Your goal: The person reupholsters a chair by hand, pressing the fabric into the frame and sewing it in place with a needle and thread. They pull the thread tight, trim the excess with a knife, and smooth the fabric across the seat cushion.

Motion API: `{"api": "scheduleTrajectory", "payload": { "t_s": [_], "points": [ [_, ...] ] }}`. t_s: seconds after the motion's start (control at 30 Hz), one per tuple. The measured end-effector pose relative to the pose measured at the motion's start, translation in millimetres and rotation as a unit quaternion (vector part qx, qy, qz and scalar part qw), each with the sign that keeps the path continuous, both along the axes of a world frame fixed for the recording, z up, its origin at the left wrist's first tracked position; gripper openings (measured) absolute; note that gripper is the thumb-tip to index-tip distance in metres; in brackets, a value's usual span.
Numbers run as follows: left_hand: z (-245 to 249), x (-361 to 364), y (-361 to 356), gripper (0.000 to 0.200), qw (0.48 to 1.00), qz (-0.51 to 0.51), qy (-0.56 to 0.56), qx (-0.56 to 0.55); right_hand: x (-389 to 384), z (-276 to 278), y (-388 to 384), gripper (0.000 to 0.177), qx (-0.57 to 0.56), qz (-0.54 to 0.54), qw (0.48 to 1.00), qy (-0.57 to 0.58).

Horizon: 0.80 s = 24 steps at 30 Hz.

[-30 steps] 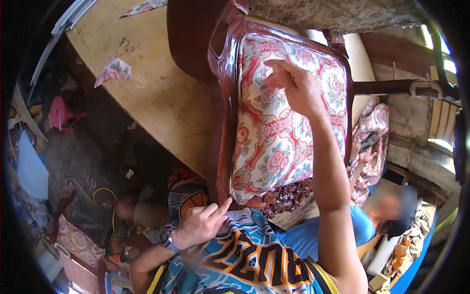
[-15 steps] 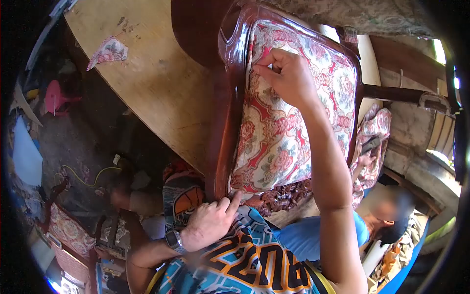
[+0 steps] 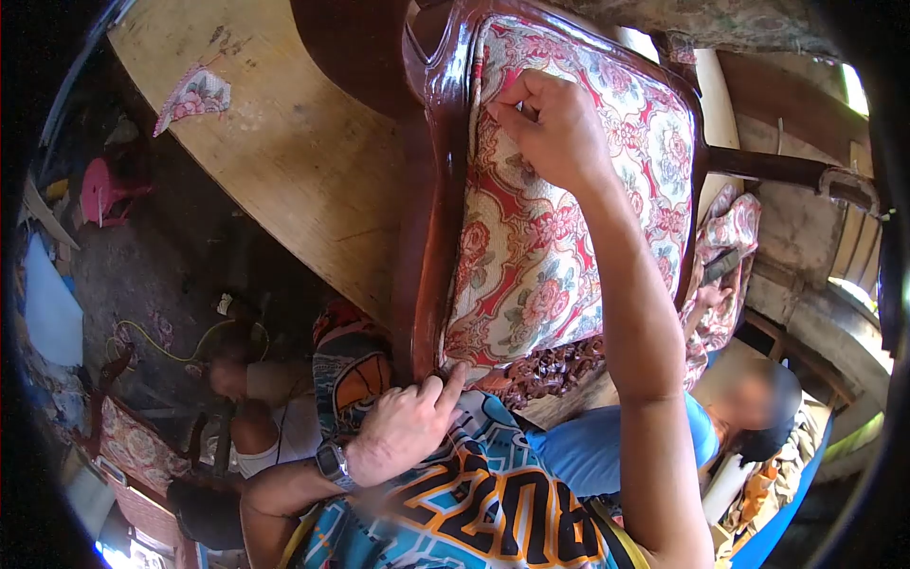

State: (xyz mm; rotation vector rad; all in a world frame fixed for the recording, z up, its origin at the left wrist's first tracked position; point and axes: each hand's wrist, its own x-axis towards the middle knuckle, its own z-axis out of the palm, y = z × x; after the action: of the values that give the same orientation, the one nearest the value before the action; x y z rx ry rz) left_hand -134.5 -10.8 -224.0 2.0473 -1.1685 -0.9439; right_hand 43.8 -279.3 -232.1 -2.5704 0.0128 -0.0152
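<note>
A dark, glossy wooden chair frame [image 3: 417, 237] holds a padded panel of red, cream and rose-patterned fabric [image 3: 545, 284]. Near the panel's upper left edge, my right hand [image 3: 550, 123] is closed in a pinch at the seam beside the wood; what lies between its fingertips is too small to make out. My left hand [image 3: 403, 427], with a watch on the wrist, rests at the panel's lower left corner. Its index finger is stretched out against the fabric edge, and the other fingers are bent.
A wooden tabletop [image 3: 256, 152] bears a fabric scrap [image 3: 197, 98]. A co-worker in a blue shirt [image 3: 588, 450] is at the right, beside more patterned fabric [image 3: 735, 232]. Another person [image 3: 284, 417] sits low at the left, near a pink stool [image 3: 100, 192]. Carved wood [image 3: 555, 370] lies below the panel.
The chair and tabletop appear slightly higher and further left in view. My right hand stays pinched at the seam, a little higher in view. The person at the left has shifted.
</note>
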Motion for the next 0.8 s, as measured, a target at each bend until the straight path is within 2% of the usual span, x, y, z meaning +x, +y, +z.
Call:
{"api": "scheduleTrajectory", "payload": {
  "t_s": [0.3, 0.4, 0.5, 0.6, 0.7, 0.8],
  "points": [
    [0.0, 1.4, -0.8, 0.060, 1.000, -0.004, -0.005, -0.002, 1.2, 2.2, 2.6, 0.013, -0.013, 0.001, 1.000, 0.010],
    [-0.1, 2.0, -1.0, 0.059, 1.000, -0.008, -0.007, -0.002, 5.4, 5.8, 1.5, 0.011, -0.028, 0.011, 0.998, 0.047],
    [0.0, 2.8, -0.3, 0.059, 1.000, -0.013, -0.010, 0.000, 15.8, 0.2, -7.5, 0.013, 0.014, 0.037, 0.996, 0.081],
    [0.4, 2.8, -0.4, 0.059, 1.000, -0.019, -0.013, 0.006, 25.0, 4.4, -12.0, 0.008, 0.007, 0.084, 0.989, 0.125],
    [-0.1, 2.3, -1.0, 0.059, 1.000, -0.019, -0.014, 0.008, 39.7, 11.7, -12.7, 0.011, -0.032, 0.150, 0.970, 0.189],
    [-1.1, 1.3, -1.7, 0.059, 1.000, -0.016, -0.010, 0.008, 45.9, 16.0, -10.3, 0.013, -0.042, 0.172, 0.960, 0.216]
  ]
}}
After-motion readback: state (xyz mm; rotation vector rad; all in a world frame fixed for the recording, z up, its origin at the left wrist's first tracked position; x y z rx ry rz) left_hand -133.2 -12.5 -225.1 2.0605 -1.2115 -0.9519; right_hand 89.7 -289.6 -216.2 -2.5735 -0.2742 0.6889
